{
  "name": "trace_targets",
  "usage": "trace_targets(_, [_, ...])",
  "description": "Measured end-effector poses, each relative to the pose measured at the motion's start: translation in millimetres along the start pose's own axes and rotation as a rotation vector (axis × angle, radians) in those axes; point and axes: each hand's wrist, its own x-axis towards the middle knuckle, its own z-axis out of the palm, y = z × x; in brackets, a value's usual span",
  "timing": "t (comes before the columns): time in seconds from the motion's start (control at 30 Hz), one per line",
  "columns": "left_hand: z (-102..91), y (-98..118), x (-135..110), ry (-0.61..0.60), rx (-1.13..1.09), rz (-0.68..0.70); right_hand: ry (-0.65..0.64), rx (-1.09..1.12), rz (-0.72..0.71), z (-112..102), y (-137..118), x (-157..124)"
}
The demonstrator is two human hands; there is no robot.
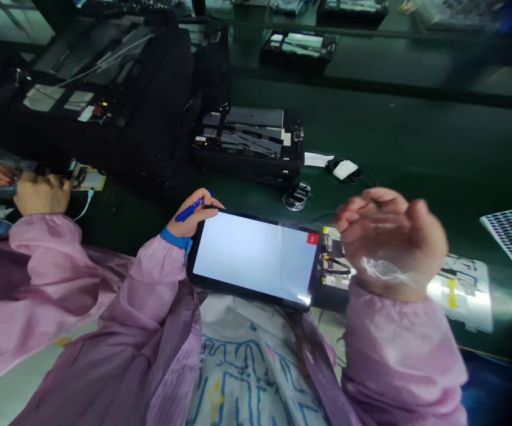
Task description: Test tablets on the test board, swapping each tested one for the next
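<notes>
Pink-sleeved left hand (191, 218), centre-left of frame: fingers closed round a blue pen (189, 210) and the upper-left corner of the tablet (256, 257), which lies tilted at centre, btwn both arms. Right hand (391, 236), centre-right, is raised over the circuit board (333, 269) touching the tablet's right edge; it is blurred, fingers half-curled, apparently gripping nothing. Status (est.): tablet already lit, blank white w/ red tag (312, 238) in its upper-right corner and wired to board; board still exposed, so work looks mid-way.
</notes>
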Motion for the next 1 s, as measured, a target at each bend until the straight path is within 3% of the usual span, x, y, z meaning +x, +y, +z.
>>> trace_targets(0.07, [0.5,-0.3,0.2,0.002,-0.01,-0.001,0.061,0.054,0.04,-13.7,-8.5,19.3])
trace_targets(0.17, [1.1,-1.0,1.0,0.005,-0.015,-0.001,0.048,0.091,0.044,-28.3,-16.5,41.0])
trace_targets(0.33, [1.6,-0.9,1.6,0.007,-0.013,-0.008,0.109,0.154,0.0,-30.7,-15.0,52.3])
trace_targets(0.57, [3.8,0.2,-1.6,0.008,-0.025,-0.011,0.123,0.168,0.057,-21.1,-2.8,34.6])
trace_targets(0.8, [5.0,-1.9,-4.3,0.022,-0.024,-0.004,0.067,-0.05,-0.002,-2.2,14.0,6.9])
trace_targets(1.0, [4.0,-3.4,-4.4,0.016,-0.032,-0.005,-0.053,-0.107,-0.094,12.5,17.4,-19.6])
